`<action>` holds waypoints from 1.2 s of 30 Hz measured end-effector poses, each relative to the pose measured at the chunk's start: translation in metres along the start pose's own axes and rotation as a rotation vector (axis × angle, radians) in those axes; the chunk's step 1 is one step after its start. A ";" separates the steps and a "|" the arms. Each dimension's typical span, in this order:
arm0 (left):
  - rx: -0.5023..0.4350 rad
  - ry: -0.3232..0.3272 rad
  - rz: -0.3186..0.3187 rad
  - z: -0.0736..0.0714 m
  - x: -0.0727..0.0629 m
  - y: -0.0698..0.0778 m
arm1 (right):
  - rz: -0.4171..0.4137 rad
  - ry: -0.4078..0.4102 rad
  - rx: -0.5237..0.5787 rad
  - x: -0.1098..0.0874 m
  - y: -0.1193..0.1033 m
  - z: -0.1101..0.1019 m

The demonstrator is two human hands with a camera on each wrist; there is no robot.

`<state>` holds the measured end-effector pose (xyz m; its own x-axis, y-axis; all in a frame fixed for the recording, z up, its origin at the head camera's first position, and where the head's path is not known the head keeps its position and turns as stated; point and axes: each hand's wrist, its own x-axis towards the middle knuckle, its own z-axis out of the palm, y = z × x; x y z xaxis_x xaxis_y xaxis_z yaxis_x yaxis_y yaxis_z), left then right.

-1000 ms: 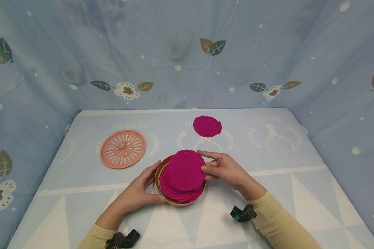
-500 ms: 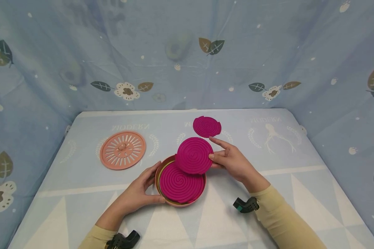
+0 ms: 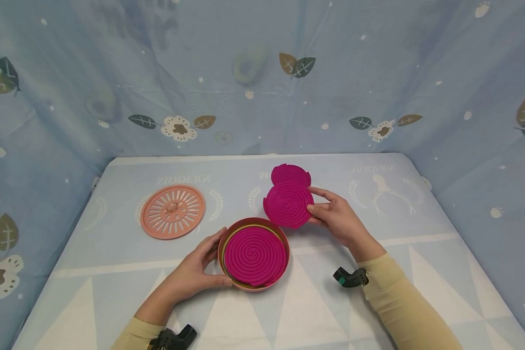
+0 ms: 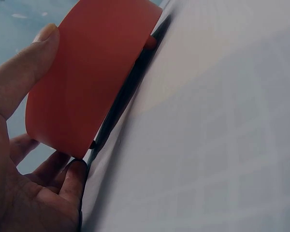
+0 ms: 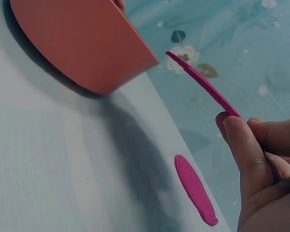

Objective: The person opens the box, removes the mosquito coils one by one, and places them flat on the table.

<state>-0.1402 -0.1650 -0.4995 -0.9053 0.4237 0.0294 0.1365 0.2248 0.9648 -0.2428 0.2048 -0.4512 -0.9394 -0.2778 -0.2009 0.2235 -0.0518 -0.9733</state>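
Note:
My right hand [image 3: 339, 218] pinches a magenta spiral coaster [image 3: 288, 204] by its right edge between thumb and fingers. In the right wrist view, the held coaster [image 5: 208, 87] is seen edge-on, raised above the table. Around the left side of a round orange container [image 4: 87, 72], my left hand [image 3: 197, 272] curves its thumb and fingers, holding the wall. Inside the container lies another magenta spiral coaster [image 3: 254, 255], with a yellow-green rim showing around it. Farther back, one more spiral coaster [image 3: 290, 172] lies flat on the table, partly covered by the held one in the head view.
An orange slotted disc [image 3: 172, 212] with a small knob at its middle lies on the table at the left. A patterned cloth [image 3: 389, 272] covers the table. Blue printed curtains [image 3: 253, 97] stand behind and at both sides.
My right hand has lifted the magenta coaster off the container and carried it back and to the right, uncovering the coaster inside. My left hand stays on the container.

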 end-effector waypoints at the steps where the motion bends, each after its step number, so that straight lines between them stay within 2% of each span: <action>1: 0.001 0.001 -0.001 0.000 0.000 0.000 | -0.001 0.007 0.000 0.001 0.000 -0.002; 15: 0.001 0.002 0.001 0.000 0.000 0.000 | -0.015 0.085 0.065 0.016 -0.006 -0.032; 21: 0.009 0.002 0.001 0.000 0.000 0.001 | 0.012 0.140 0.052 0.021 -0.005 -0.044; 36: 0.014 0.005 -0.001 0.001 0.000 -0.003 | 0.002 0.199 0.053 0.026 -0.008 -0.058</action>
<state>-0.1402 -0.1649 -0.5024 -0.9077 0.4186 0.0298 0.1412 0.2379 0.9610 -0.2845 0.2533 -0.4548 -0.9705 -0.0834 -0.2260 0.2340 -0.1033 -0.9667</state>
